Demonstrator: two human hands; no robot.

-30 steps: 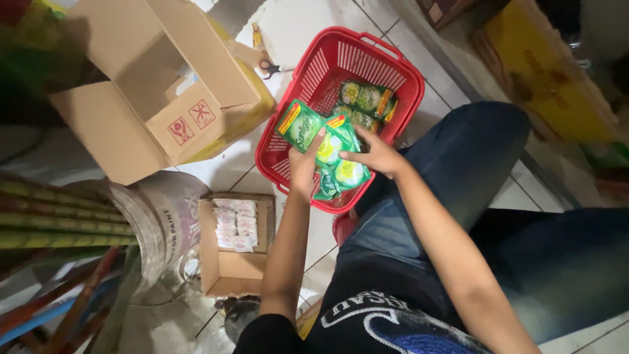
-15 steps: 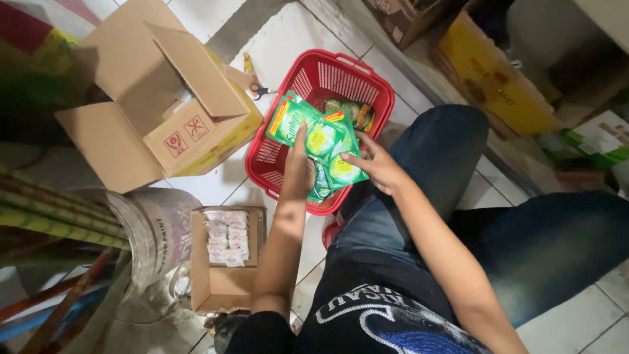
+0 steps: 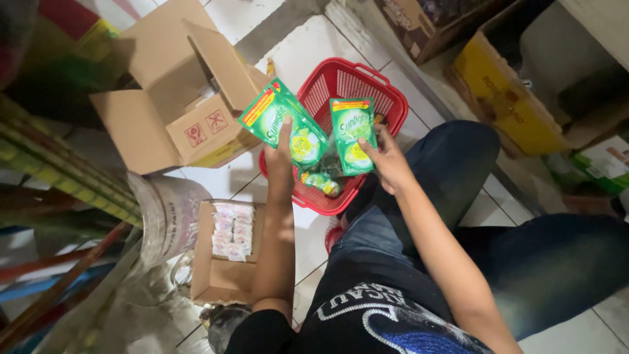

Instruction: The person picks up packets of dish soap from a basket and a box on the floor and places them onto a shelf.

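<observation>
— How many green pouches are there?

— Two are held up. The left hand [image 3: 280, 157] grips one green pouch [image 3: 283, 122], fingers closed round its lower edge, tilted toward the big box. The right hand [image 3: 386, 159] pinches the second green pouch [image 3: 352, 134] by its lower right corner, holding it nearly upright. Both hang over the red basket [image 3: 341, 85] on the tiled floor [image 3: 308, 46].

— Are there more in the basket?

— At least one more pouch [image 3: 322, 181] lies inside, below the two held ones. Those two and the hands cover most of the inside, so I can't count the rest.

— And boxes?

— One large open cardboard box [image 3: 177, 105] left of the basket; its contents are in shadow. One small open box [image 3: 223, 252] near the left forearm holds rows of pale packets [image 3: 232, 229], too small to count. A yellow box [image 3: 504, 98] sits at the upper right, and another brown box [image 3: 419, 26] is cut off by the top edge.

— Anything else?

— A bundle of striped poles [image 3: 52, 170] at the left, partly out of frame, and the person's knee [image 3: 458, 151] in dark jeans, just beside the basket.
</observation>
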